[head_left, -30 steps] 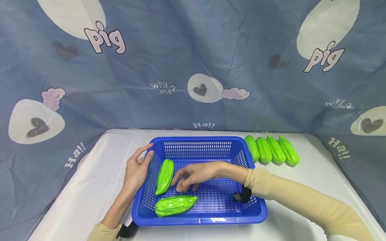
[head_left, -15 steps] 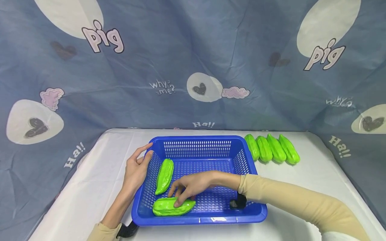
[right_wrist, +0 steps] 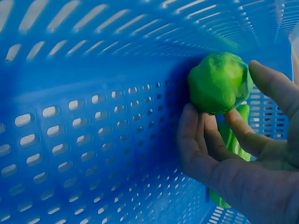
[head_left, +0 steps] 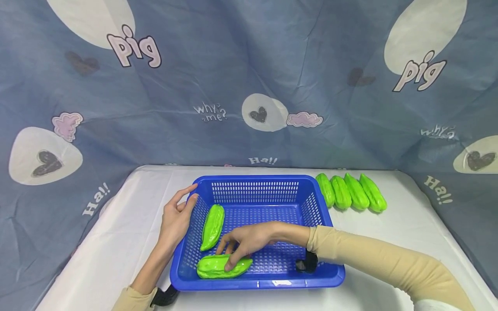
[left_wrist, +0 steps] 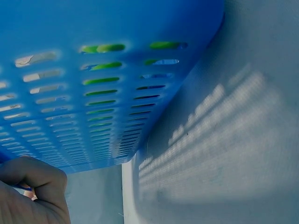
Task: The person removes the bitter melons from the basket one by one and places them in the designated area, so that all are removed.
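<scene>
A blue plastic basket [head_left: 253, 284] with slotted walls stands on the table. My left hand [head_left: 177, 218] grips its left rim near the far corner; in the left wrist view the curled fingers [left_wrist: 35, 182] show against the outer wall. Inside the basket, my right hand [head_left: 249, 242] holds a glossy green bitter melon [head_left: 212, 267] lying along the front wall, thumb on the near side and fingers on the far side. The right wrist view shows this melon [right_wrist: 217, 84] end-on between thumb and fingers. A second bitter melon [head_left: 212, 227] lies lengthwise by the left wall.
Several more green bitter melons [head_left: 352, 193] lie side by side on the white-covered table [head_left: 393, 233], just right of the basket's far corner. A printed blue cloth [head_left: 218, 142] hangs behind and around the table.
My right hand has come down towards the front of the basket and taken hold of the front bitter melon, which has shifted slightly left. My left hand has stayed on the rim.
</scene>
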Motion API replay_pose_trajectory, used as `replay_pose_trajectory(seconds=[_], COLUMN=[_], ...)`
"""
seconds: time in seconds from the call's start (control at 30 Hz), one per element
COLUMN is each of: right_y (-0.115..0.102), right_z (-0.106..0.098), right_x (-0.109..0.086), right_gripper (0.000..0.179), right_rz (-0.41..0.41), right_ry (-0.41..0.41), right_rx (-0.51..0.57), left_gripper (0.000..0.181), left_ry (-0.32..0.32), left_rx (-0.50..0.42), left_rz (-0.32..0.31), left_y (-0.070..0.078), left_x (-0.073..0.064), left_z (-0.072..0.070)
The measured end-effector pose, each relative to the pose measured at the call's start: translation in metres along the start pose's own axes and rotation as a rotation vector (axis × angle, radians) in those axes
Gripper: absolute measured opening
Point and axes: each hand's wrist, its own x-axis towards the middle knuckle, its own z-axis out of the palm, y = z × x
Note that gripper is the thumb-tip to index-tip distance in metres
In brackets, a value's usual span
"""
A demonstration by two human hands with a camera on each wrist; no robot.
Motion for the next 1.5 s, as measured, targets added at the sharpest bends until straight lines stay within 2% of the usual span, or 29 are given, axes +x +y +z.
replay_pose_trajectory(seconds=[0.27,0.53,0.87,1.13,1.33,1.5], right_y=[0.000,0.001,-0.005,-0.010,-0.010,-0.006], right_z=[-0.001,-0.002,-0.009,-0.018,-0.030,-0.040], right_x=[-0.002,-0.006,-0.021,-0.041,-0.067,-0.091], right_gripper=[0.047,0.047,0.049,0.049,0.049,0.049], right_rz=[0.006,0.008,-0.007,-0.029,-0.065,-0.095], right_ry=[-0.007,0.004,0.040,0.089,0.135,0.208], right_rx=[-0.024,0.021,0.027,-0.009,-0.015,0.009], left_gripper=[0.041,0.042,0.043,0.043,0.044,0.044], left_ry=[-0.001,-0.009,-0.009,-0.013,-0.014,-0.017], left_rx=[0.001,-0.008,-0.006,0.000,-0.008,-0.011], left_rz=[-0.004,-0.015,-0.017,-0.033,-0.033,-0.034], left_y=[0.000,-0.001,-0.001,-0.002,-0.002,-0.001], left_x=[0.001,0.001,0.002,0.002,0.001,0.001], left_z=[0.002,0.002,0.001,0.001,0.000,-0.001])
